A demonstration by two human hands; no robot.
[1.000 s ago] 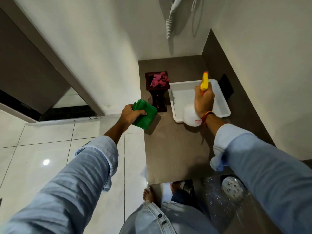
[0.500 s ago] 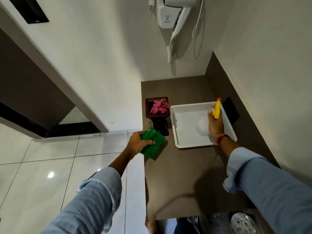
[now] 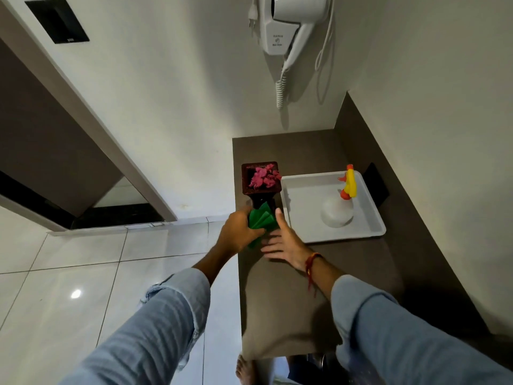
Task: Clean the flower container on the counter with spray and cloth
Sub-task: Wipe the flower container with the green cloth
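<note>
A dark brown flower container (image 3: pixel 246 179) holding pink flowers (image 3: pixel 263 176) stands at the counter's left edge. My left hand (image 3: pixel 237 232) grips a folded green cloth (image 3: pixel 261 219) and presses it against the container's lower front. Just to the right of the cloth, my right hand (image 3: pixel 283 243) is open with fingers spread, next to the container's base, which the cloth hides. The spray bottle (image 3: pixel 340 209), white with a yellow and orange head, stands by itself in the white tray (image 3: pixel 305 234).
The brown counter (image 3: pixel 291 301) is narrow, with walls behind and on the right. A black object (image 3: pixel 376 184) leans on the right wall behind the tray. A wall hair dryer (image 3: pixel 288 26) hangs above. Tiled floor (image 3: pixel 69 273) lies to the left.
My right hand set the spray bottle down in the tray, let go, and moved left to the container. My left hand brought the cloth forward onto the container's front.
</note>
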